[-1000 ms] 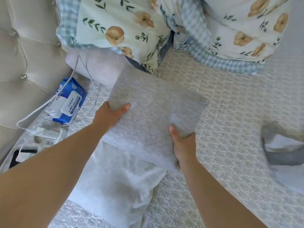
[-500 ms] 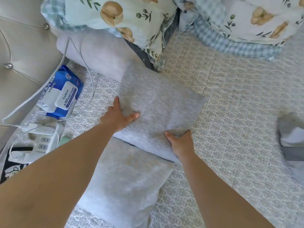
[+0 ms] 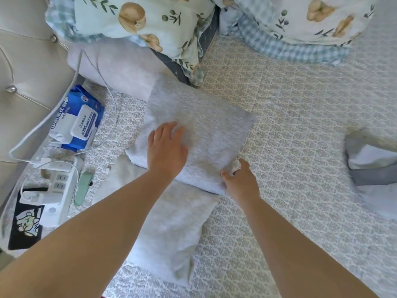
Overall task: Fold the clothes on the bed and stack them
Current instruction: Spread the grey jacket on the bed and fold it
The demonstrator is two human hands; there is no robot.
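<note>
A folded grey garment (image 3: 199, 127) lies on the bed (image 3: 300, 147) toward its head end, its far corner touching a grey bolster (image 3: 120, 65) and its near edge overlapping a paler folded cloth (image 3: 169, 229) that lies nearer the person. The left hand (image 3: 166, 150) rests flat on the garment, fingers straight and spread, holding nothing. The right hand (image 3: 240, 179) is at the garment's near right corner, thumb on top and fingers curled at the edge, seemingly pinching the fabric. Another grey garment (image 3: 373, 160), unfolded, lies at the bed's right edge, well apart. By the headboard (image 3: 28, 67) on the left sit a blue wipes pack (image 3: 75, 121), a white power strip (image 3: 60, 190) and cables. Floral pillows (image 3: 139, 22) crowd the head end
</note>
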